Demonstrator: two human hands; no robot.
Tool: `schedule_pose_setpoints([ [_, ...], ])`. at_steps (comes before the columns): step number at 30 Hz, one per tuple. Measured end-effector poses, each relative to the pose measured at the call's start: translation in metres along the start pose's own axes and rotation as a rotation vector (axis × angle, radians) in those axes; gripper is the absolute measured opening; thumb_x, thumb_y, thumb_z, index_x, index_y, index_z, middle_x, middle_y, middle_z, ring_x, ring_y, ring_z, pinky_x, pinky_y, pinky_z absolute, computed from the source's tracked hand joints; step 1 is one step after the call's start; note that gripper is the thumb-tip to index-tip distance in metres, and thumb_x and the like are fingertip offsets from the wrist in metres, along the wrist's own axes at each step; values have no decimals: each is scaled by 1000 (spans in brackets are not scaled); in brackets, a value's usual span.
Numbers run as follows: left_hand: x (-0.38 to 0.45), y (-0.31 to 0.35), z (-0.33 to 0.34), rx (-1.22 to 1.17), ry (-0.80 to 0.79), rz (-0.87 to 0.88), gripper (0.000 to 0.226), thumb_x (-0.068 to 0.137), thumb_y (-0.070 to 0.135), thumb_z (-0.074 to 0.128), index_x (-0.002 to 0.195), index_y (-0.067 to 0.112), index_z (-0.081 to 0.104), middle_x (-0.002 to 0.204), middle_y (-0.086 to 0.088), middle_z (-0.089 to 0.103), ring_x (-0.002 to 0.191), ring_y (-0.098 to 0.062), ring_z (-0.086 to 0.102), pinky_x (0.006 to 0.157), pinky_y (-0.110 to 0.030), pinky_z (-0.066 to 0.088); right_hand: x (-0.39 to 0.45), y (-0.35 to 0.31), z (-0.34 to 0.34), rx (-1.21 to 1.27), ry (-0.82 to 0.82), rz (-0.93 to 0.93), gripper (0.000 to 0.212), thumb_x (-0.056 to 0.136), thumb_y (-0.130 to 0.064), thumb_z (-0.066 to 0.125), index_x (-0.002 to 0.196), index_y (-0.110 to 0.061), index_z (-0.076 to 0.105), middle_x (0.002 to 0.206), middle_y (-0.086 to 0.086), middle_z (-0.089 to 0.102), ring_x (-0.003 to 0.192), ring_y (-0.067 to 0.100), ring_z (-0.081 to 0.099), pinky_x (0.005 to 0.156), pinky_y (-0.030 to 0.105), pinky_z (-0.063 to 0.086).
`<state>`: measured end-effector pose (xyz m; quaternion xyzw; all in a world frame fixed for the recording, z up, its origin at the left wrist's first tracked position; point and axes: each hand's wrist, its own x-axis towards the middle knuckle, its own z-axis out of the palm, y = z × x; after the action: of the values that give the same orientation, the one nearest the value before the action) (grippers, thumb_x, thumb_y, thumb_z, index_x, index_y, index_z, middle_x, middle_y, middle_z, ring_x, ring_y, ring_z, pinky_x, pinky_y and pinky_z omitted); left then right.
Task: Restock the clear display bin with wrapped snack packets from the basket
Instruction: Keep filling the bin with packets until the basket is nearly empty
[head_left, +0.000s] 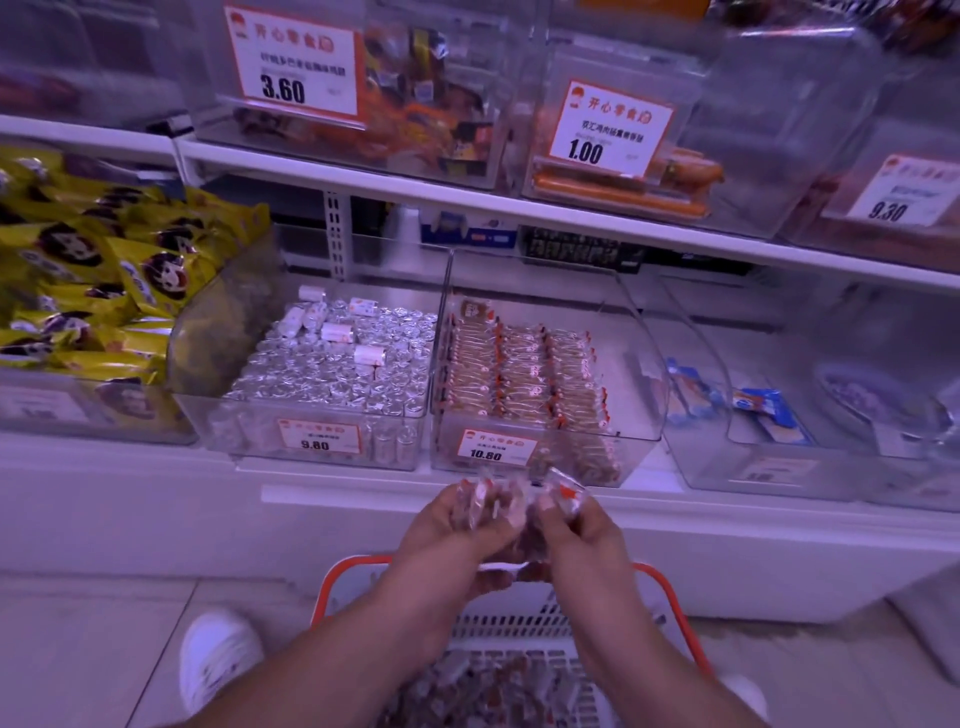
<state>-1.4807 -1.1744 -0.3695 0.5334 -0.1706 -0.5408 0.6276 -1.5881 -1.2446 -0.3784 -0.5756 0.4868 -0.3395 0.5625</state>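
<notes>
My left hand (451, 525) and my right hand (582, 525) together hold a bunch of wrapped snack packets (511, 499), brown with clear wrap and red ends, just below the shelf front. Straight above them stands the clear display bin (631, 384) tagged 10.80, with rows of the same brown packets filling its left and middle part and bare floor at its right side. Beneath my forearms, on the floor, sits the basket (670, 608), white mesh with an orange rim, holding several more packets (498, 686).
A clear bin of silver-wrapped sweets (332, 364) tagged 9.80 stands left of the target bin; yellow bags (104, 280) fill the bin further left. Bins with blue packets (763, 410) sit to the right. An upper shelf (467, 202) overhangs. My white shoe (218, 654) is beside the basket.
</notes>
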Motion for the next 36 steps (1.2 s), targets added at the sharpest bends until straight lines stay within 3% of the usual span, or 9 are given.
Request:
schedule_pose_setpoints([
  [5,0,-2,-4,93,116,249,21,78,-1,78,89,7,64,70,-3,71,59,-14,66,48,-20,48,-12,-11,17,387,-239,266,51,103,-41,40,104,-2,73,101,21,74,93,30,71,79,46,59],
  [7,1,0,-7,167,112,286,16,81,4,78,90,8,66,68,-1,71,57,-11,65,49,-20,48,-13,-14,12,443,-327,307,45,100,-36,48,104,1,72,102,23,73,97,34,68,89,50,55],
  [15,7,1,-11,211,146,127,9,97,23,61,106,24,63,82,2,76,73,-13,72,59,-29,49,2,-14,-10,424,-118,361,19,100,-8,50,105,-1,67,98,22,69,75,26,64,57,31,46],
  [18,13,5,-19,133,226,93,14,97,23,63,110,20,59,87,-2,77,78,-18,70,69,-34,47,-1,-17,-10,459,-152,320,22,98,-10,51,113,-2,66,109,20,72,85,29,69,64,33,46],
  [22,8,4,-3,21,68,159,28,93,31,59,115,14,60,100,-5,77,81,-15,72,61,-21,53,-9,-27,6,577,-287,310,32,87,-12,54,114,2,66,115,20,70,91,31,69,75,36,53],
  [24,5,-1,4,41,23,215,38,87,38,57,119,18,60,107,-6,76,91,-15,73,72,-21,56,-10,-28,16,650,-254,305,36,85,-12,53,113,6,66,115,26,68,103,37,66,84,39,52],
  [29,5,-1,0,131,31,280,46,89,47,49,112,9,62,107,-17,72,91,-12,69,77,-19,55,-19,-24,32,596,-162,283,32,95,-14,47,109,2,71,107,23,72,102,34,69,75,35,53],
  [33,7,5,-1,119,114,145,64,89,69,35,99,22,77,87,2,79,81,-8,75,63,-18,55,-20,-25,34,564,-144,300,34,96,-18,46,104,0,73,100,24,73,86,31,71,68,38,57],
  [36,7,8,-3,134,179,234,43,91,62,42,108,38,72,98,9,78,89,-6,73,73,-24,54,-19,-29,33,674,-152,331,34,94,-18,47,107,2,71,101,23,72,80,29,67,63,35,56],
])
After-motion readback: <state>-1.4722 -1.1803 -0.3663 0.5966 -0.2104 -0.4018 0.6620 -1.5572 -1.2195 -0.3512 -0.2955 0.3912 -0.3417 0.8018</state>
